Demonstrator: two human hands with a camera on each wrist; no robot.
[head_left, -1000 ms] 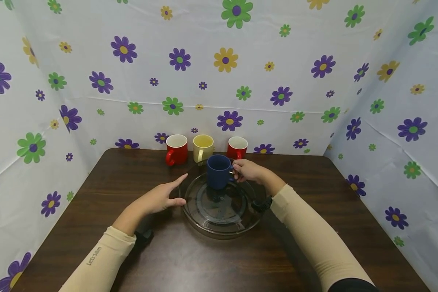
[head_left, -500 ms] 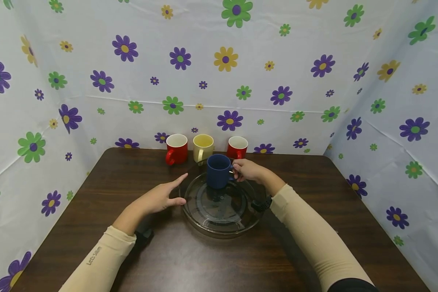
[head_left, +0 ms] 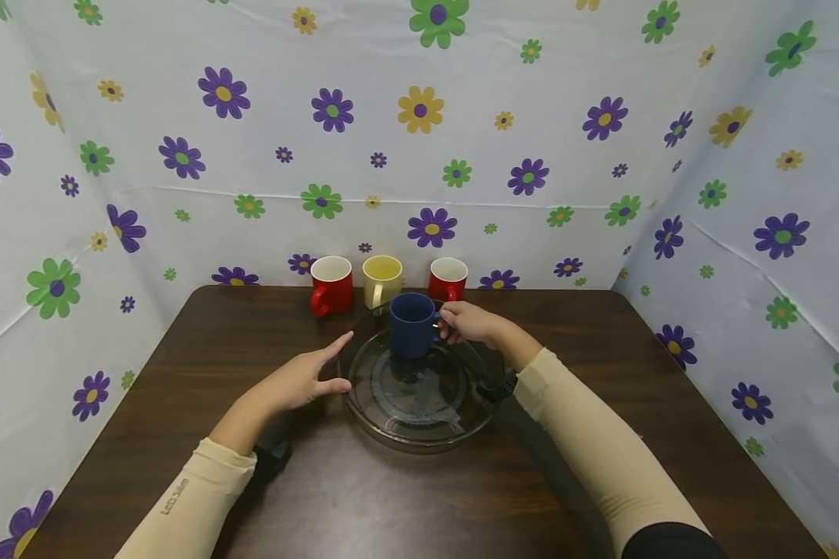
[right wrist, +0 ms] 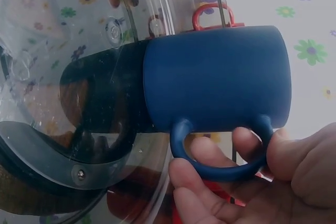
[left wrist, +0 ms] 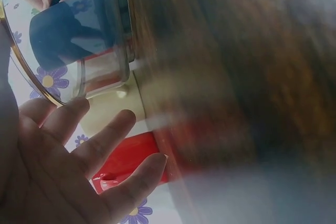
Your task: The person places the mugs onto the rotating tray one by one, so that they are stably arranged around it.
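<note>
A dark blue mug point(head_left: 411, 330) stands upright toward the back of a round, see-through smoky tray point(head_left: 419, 411). My right hand point(head_left: 468, 322) grips the mug's handle; in the right wrist view, fingers and thumb curl round the blue mug's handle point(right wrist: 226, 172). At the tray's left side my left hand point(head_left: 311, 379) is spread, thumb and fingers apart. In the left wrist view the left hand's fingers point(left wrist: 107, 137) are extended beside the tray rim point(left wrist: 31, 74); whether they touch it I cannot tell.
Behind the tray stand a red mug point(head_left: 332, 287), a yellow mug point(head_left: 381, 281) and another red mug point(head_left: 448, 279), partly hidden by the blue one. A flower-print cloth point(head_left: 252, 155) encloses the dark wooden table point(head_left: 419, 512) at the back and sides.
The head view has shifted slightly, so everything appears a little further left. Hands, blue mug and tray keep the same positions relative to one another.
</note>
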